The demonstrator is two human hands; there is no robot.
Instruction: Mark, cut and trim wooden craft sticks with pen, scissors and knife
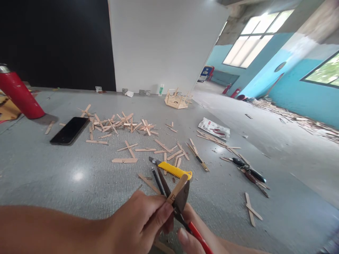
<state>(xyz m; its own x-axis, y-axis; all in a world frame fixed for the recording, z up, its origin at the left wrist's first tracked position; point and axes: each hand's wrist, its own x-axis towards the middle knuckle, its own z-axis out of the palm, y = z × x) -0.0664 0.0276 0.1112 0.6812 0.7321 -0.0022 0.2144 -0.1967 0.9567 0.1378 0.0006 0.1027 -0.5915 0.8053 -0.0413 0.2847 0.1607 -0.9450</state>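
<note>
In the head view, my left hand (pixel 145 218) pinches a flat wooden craft stick (pixel 181 184) that points up and away, with dark marks near its lower end. My right hand (pixel 199 219) grips snips with red handles (pixel 198 235). Their dark blades (pixel 182 197) are spread apart, with the stick lying between them. Just beyond the blades lies a yellow utility knife (pixel 173 169) with its blade out. A black pen (pixel 158 181) rests beside it, partly hidden by the blades. Some of my right fingers are hidden behind the tool and left hand.
Scattered craft sticks (pixel 124 160) and piled offcuts (pixel 119 123) cover the table's middle. A phone (pixel 70 131) and red bottle (pixel 19 93) are leftward. Pliers (pixel 250 173) and a printed packet (pixel 214 128) lie rightward. A small stick structure (pixel 176 102) stands near the white panel (pixel 164 42).
</note>
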